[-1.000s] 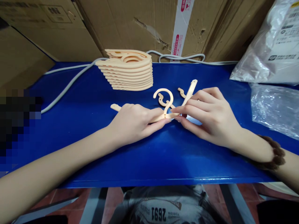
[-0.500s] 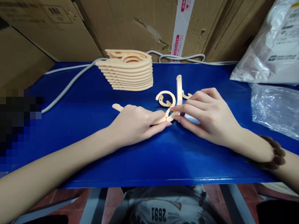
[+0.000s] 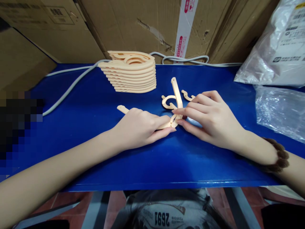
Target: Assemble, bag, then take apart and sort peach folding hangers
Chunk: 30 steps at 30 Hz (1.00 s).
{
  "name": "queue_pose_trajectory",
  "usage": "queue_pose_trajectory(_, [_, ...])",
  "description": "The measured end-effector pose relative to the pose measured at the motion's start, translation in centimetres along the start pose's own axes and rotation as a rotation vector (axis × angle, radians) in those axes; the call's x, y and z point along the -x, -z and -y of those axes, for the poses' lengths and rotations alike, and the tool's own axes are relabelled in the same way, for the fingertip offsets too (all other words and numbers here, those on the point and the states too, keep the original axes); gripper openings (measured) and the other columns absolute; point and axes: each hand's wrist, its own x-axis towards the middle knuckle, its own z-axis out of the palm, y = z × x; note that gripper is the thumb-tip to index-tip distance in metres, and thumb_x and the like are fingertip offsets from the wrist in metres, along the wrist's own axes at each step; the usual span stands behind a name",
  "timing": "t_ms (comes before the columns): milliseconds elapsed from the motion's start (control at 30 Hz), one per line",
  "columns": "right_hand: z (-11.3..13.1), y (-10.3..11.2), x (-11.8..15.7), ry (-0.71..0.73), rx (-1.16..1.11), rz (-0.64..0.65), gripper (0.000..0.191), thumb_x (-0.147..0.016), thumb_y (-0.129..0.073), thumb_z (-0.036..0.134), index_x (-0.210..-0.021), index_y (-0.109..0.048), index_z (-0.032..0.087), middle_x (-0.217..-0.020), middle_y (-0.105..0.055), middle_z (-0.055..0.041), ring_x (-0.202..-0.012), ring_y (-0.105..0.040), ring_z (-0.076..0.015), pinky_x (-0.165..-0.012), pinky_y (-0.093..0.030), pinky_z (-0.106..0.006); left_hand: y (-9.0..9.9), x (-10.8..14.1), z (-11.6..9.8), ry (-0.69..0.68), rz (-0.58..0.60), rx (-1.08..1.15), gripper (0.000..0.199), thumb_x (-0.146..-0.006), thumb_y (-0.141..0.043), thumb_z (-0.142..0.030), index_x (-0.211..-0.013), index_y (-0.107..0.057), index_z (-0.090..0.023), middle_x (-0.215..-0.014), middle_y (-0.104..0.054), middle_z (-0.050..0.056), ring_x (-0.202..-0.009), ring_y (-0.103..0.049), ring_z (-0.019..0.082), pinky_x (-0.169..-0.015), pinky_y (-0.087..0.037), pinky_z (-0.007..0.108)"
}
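Note:
Between my two hands is a beige plastic folding hanger point(image 3: 176, 92), its one arm standing up and leaning to the left. My left hand point(image 3: 143, 127) is closed around its other arm, whose end point(image 3: 122, 109) pokes out behind the knuckles. Thumb and fingers of my right hand point(image 3: 209, 116) pinch the hanger near its middle joint, partly covering it. Just behind, a curved beige hook shape point(image 3: 164, 102) shows; whether it belongs to this hanger I cannot tell. A further curved beige piece point(image 3: 187, 95) lies partly behind my right fingers.
A neat stack of folded beige hangers point(image 3: 133, 74) stands at the back left of the blue table point(image 3: 152, 165). Cardboard boxes point(image 3: 128, 28) line the rear, with a white cable point(image 3: 73, 84) before them. Clear plastic bags point(image 3: 278, 108) lie at the right.
The upright hanger arm has swung left, and the hook's large curve has tipped down out of its earlier raised position. Both hands keep their grip almost in place.

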Motion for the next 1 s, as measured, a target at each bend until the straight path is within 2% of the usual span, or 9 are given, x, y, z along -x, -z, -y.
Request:
queue_pose_trajectory(300, [-0.1,-0.3,0.1,-0.003,-0.027,-0.008,0.034,-0.108,-0.047,0.036,-0.113,-0.072,0.015,-0.100,-0.079,-0.0079,-0.088,-0.064,-0.0226,-0.091,-0.039,-0.041,-0.6,0.2,0.2,-0.116,-0.121,-0.017,0.035,-0.108,-0.046,-0.039,-0.089,-0.069,-0.020,-0.066,-0.072,-0.002,-0.049,-0.061,0.013,-0.048,-0.025,0.027])
queue_pose_trajectory(500, [0.0,-0.1,-0.1,-0.119,-0.094,0.062,0.040,-0.109,-0.041,0.045,-0.098,-0.070,0.020,-0.095,-0.077,-0.0068,-0.090,-0.064,-0.0233,-0.089,-0.037,-0.041,-0.6,0.2,0.2,-0.196,-0.102,-0.067,0.039,-0.110,-0.040,-0.043,-0.103,-0.072,-0.021,-0.071,-0.073,-0.001,-0.054,-0.065,0.015,-0.048,-0.026,0.029])
queue_pose_trajectory(600, [-0.5,-0.1,-0.2,-0.208,-0.076,0.097,0.045,-0.108,-0.038,0.050,-0.092,-0.067,0.019,-0.091,-0.074,-0.0081,-0.083,-0.062,-0.0234,-0.084,-0.037,-0.040,-0.4,0.2,-0.1,-0.213,-0.110,-0.076,0.037,-0.109,-0.044,-0.042,-0.101,-0.072,-0.020,-0.069,-0.071,-0.002,-0.055,-0.065,0.014,-0.048,-0.026,0.029])
queue_pose_trajectory(833, [-3.0,0.1,0.2,-0.446,-0.116,0.150,0.021,-0.097,-0.050,0.034,-0.091,-0.065,0.021,-0.088,-0.073,-0.0060,-0.080,-0.063,-0.0242,-0.077,-0.037,-0.036,-0.3,0.2,0.0,-0.210,-0.123,-0.096,0.029,-0.107,-0.051,-0.037,-0.113,-0.073,-0.021,-0.071,-0.070,-0.004,-0.062,-0.069,0.014,-0.049,-0.029,0.030])
queue_pose_trajectory(1000, [-3.4,0.5,0.0,-0.566,-0.193,0.164,0.013,-0.088,-0.054,0.029,-0.089,-0.065,0.022,-0.090,-0.074,-0.0058,-0.078,-0.064,-0.0237,-0.068,-0.038,-0.033,-0.3,0.2,-0.1,-0.235,-0.155,-0.104,0.027,-0.106,-0.055,-0.036,-0.110,-0.074,-0.018,-0.074,-0.071,-0.004,-0.063,-0.069,0.013,-0.050,-0.032,0.030])
